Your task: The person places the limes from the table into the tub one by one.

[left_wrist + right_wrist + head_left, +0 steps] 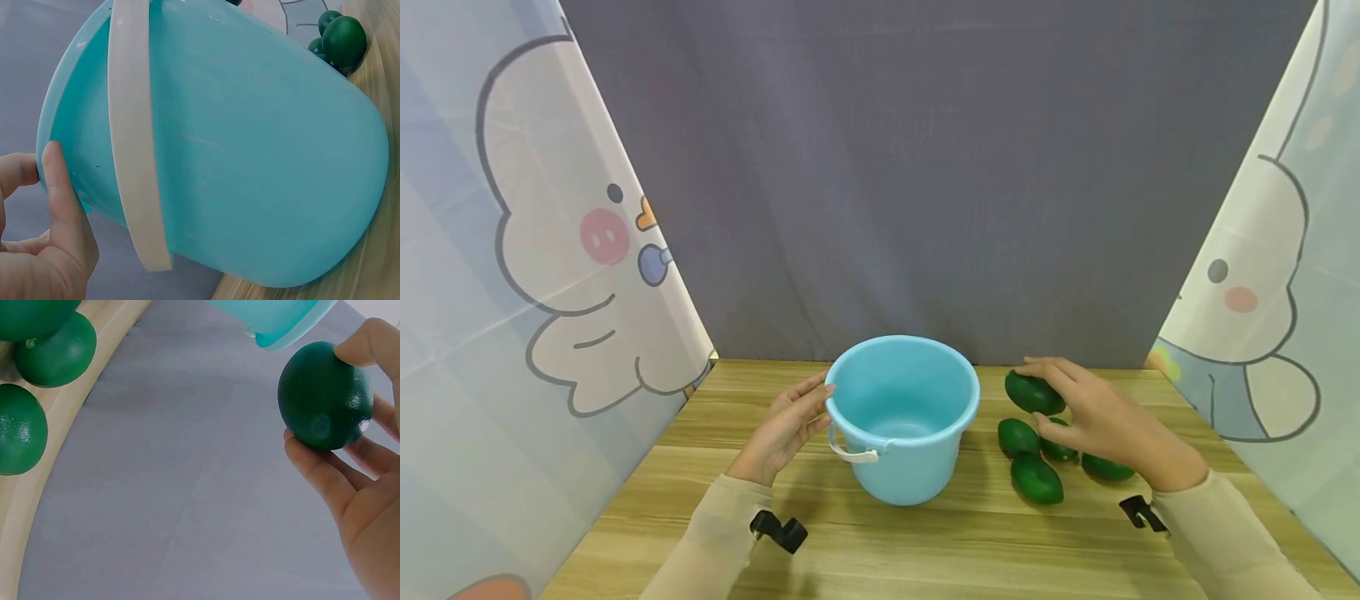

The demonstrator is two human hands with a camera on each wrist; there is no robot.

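A light blue bucket (904, 471) stands upright on the table, its white handle (853, 455) hanging down on the near left side. My left hand (786, 429) holds the bucket's rim at the left, with the thumb against the outside below the lip in the left wrist view. Between the thumb and fingers of my right hand (1093, 412) is a dark green, glossy oval fruit (322, 397). It is raised above several similar green fruits (1036, 479), which lie grouped on the table to the right of the bucket.
The table (880, 558) has a light wood-grain top. Behind it hangs a grey curtain (887, 183), and cartoon-printed curtains (535, 250) close in both sides. Black straps (778, 531) sit on the sleeves at both wrists.
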